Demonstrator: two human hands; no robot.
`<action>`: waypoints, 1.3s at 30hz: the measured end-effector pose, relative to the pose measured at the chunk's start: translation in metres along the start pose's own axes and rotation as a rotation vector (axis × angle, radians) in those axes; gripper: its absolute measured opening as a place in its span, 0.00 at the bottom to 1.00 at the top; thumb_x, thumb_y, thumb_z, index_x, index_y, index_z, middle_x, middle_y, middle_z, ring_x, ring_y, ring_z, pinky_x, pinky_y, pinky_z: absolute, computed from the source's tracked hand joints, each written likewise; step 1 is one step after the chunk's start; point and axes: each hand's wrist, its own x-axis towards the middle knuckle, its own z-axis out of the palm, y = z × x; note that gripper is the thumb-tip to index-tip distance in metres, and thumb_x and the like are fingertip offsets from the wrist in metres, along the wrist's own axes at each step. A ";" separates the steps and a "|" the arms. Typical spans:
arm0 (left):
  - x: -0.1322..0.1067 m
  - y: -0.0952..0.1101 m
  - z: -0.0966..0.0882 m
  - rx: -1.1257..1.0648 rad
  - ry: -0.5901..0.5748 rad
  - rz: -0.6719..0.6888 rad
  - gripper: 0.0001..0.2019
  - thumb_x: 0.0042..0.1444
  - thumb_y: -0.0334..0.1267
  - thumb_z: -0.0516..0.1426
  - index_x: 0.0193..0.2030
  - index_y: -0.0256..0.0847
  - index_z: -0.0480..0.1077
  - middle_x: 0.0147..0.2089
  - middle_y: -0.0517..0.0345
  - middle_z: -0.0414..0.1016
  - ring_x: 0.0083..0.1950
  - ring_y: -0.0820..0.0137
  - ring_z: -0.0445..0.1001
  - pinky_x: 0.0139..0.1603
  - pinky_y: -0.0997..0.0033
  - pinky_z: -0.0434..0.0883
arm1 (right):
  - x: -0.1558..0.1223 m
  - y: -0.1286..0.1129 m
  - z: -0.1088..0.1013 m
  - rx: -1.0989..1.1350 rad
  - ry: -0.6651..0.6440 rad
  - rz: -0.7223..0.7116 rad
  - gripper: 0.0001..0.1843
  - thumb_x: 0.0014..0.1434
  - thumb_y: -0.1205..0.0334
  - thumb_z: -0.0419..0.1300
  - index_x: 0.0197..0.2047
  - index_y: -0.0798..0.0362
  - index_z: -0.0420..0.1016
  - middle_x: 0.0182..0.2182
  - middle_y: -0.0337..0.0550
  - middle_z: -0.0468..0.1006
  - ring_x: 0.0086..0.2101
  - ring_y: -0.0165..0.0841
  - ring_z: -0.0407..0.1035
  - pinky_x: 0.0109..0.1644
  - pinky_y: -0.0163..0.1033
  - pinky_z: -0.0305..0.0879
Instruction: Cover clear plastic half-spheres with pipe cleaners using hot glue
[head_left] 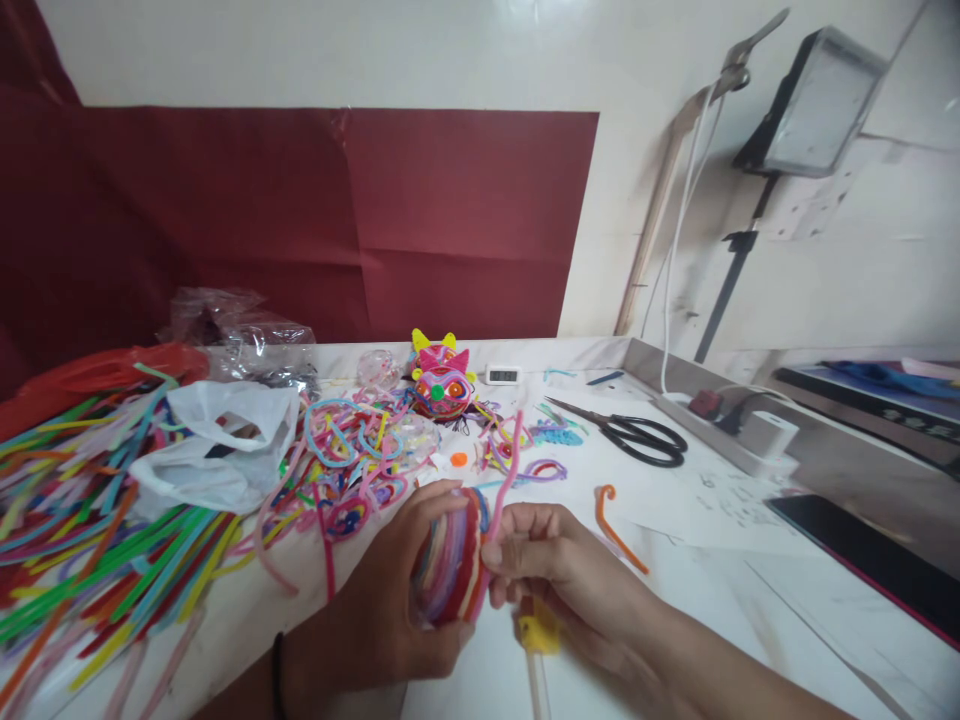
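Observation:
My left hand [409,590] is wrapped around a rounded form covered in striped pipe cleaners [453,560] in red, orange, purple and blue. At its right edge, my right hand [551,560] pinches a pink pipe cleaner [513,465], whose free end stands up above the fingers. The lower part of this strand lies against the form. Below my right hand is a yellow object [538,630] with a translucent stick, partly hidden by the hand. An orange pipe cleaner [611,525] with a curled end lies to the right.
Loose pipe cleaners [112,560] and a white plastic bag [225,440] cover the left side. Behind my hands sits a colourful horned figure [442,385], beside a small digital clock [502,375]. Black-handled scissors [637,437], a power strip [739,440] and a phone [870,555] lie to the right.

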 end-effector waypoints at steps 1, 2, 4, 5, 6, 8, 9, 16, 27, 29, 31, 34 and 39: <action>0.000 0.000 0.000 -0.003 -0.001 0.000 0.46 0.40 0.28 0.62 0.66 0.49 0.48 0.66 0.46 0.56 0.68 0.47 0.59 0.67 0.46 0.61 | 0.000 0.000 0.000 -0.002 0.002 0.000 0.17 0.33 0.59 0.76 0.19 0.57 0.73 0.13 0.38 0.75 0.17 0.25 0.65 0.25 0.32 0.49; 0.000 0.000 0.000 -0.006 -0.003 -0.001 0.46 0.40 0.28 0.62 0.67 0.49 0.48 0.67 0.46 0.56 0.68 0.47 0.58 0.67 0.45 0.60 | 0.000 0.000 0.000 -0.001 0.005 0.003 0.17 0.33 0.59 0.76 0.19 0.57 0.73 0.13 0.38 0.75 0.17 0.25 0.65 0.25 0.32 0.49; -0.001 0.000 0.001 -0.013 -0.009 0.000 0.46 0.41 0.28 0.62 0.67 0.49 0.47 0.67 0.45 0.55 0.69 0.47 0.57 0.68 0.45 0.59 | -0.001 0.000 -0.001 0.001 0.006 0.005 0.16 0.33 0.59 0.76 0.19 0.57 0.74 0.13 0.38 0.75 0.17 0.25 0.64 0.25 0.32 0.49; -0.001 -0.001 0.001 -0.014 -0.013 -0.002 0.46 0.41 0.28 0.62 0.67 0.49 0.47 0.67 0.45 0.55 0.69 0.47 0.56 0.68 0.44 0.58 | 0.000 0.000 -0.001 0.001 0.002 0.003 0.16 0.33 0.59 0.76 0.19 0.57 0.74 0.13 0.38 0.75 0.17 0.25 0.64 0.25 0.32 0.49; -0.001 -0.001 0.002 -0.013 -0.017 -0.004 0.46 0.41 0.28 0.62 0.67 0.49 0.47 0.67 0.45 0.55 0.69 0.47 0.56 0.68 0.44 0.58 | 0.000 0.000 -0.001 0.002 -0.004 0.000 0.16 0.34 0.59 0.76 0.19 0.57 0.74 0.13 0.38 0.75 0.17 0.24 0.64 0.25 0.32 0.49; -0.002 -0.002 0.002 -0.016 -0.022 -0.010 0.46 0.42 0.28 0.62 0.67 0.49 0.46 0.67 0.46 0.55 0.69 0.48 0.56 0.68 0.44 0.57 | 0.000 0.001 -0.001 0.005 -0.014 -0.012 0.16 0.34 0.59 0.76 0.19 0.57 0.74 0.13 0.38 0.75 0.17 0.25 0.65 0.26 0.33 0.50; -0.002 -0.002 0.002 -0.019 -0.021 -0.014 0.46 0.42 0.28 0.61 0.67 0.50 0.46 0.67 0.46 0.55 0.69 0.49 0.56 0.68 0.45 0.57 | 0.000 0.000 -0.001 0.007 -0.016 -0.017 0.16 0.34 0.59 0.76 0.20 0.57 0.75 0.13 0.38 0.75 0.17 0.25 0.66 0.26 0.32 0.50; -0.001 0.000 0.000 -0.026 -0.025 0.002 0.46 0.42 0.28 0.61 0.67 0.49 0.46 0.66 0.46 0.55 0.68 0.48 0.56 0.68 0.44 0.58 | -0.001 -0.001 -0.001 0.015 -0.007 -0.007 0.16 0.33 0.59 0.76 0.20 0.57 0.75 0.13 0.38 0.76 0.17 0.24 0.66 0.25 0.31 0.51; 0.000 0.001 0.000 -0.026 -0.030 0.013 0.46 0.43 0.28 0.61 0.68 0.48 0.45 0.67 0.47 0.54 0.69 0.51 0.56 0.69 0.49 0.57 | -0.002 -0.003 0.000 0.006 0.010 0.003 0.17 0.32 0.58 0.76 0.19 0.57 0.74 0.13 0.38 0.76 0.16 0.23 0.64 0.24 0.31 0.51; -0.002 0.000 0.001 -0.028 -0.035 0.000 0.47 0.43 0.28 0.62 0.68 0.49 0.44 0.67 0.48 0.54 0.69 0.51 0.55 0.70 0.50 0.56 | -0.001 -0.002 0.000 0.003 0.012 0.007 0.17 0.32 0.58 0.76 0.19 0.57 0.74 0.13 0.38 0.76 0.16 0.23 0.64 0.24 0.31 0.51; -0.003 -0.001 0.001 -0.031 -0.039 -0.008 0.47 0.43 0.28 0.61 0.68 0.49 0.45 0.68 0.48 0.53 0.70 0.52 0.54 0.71 0.50 0.54 | -0.001 -0.002 0.000 0.006 0.012 0.012 0.17 0.32 0.58 0.76 0.19 0.57 0.74 0.13 0.38 0.76 0.16 0.23 0.64 0.24 0.31 0.50; -0.003 -0.001 -0.001 -0.047 -0.050 -0.013 0.46 0.44 0.28 0.61 0.69 0.49 0.45 0.69 0.49 0.51 0.71 0.52 0.52 0.71 0.51 0.53 | -0.001 -0.002 0.001 0.011 0.014 -0.001 0.18 0.31 0.59 0.77 0.19 0.57 0.73 0.13 0.37 0.75 0.16 0.23 0.65 0.24 0.31 0.51; -0.003 -0.003 -0.002 -0.087 -0.069 -0.047 0.45 0.47 0.30 0.61 0.69 0.52 0.44 0.70 0.51 0.50 0.71 0.51 0.51 0.71 0.50 0.53 | -0.001 -0.001 -0.001 0.012 0.005 -0.025 0.17 0.33 0.58 0.76 0.20 0.57 0.74 0.14 0.38 0.76 0.17 0.23 0.65 0.25 0.31 0.52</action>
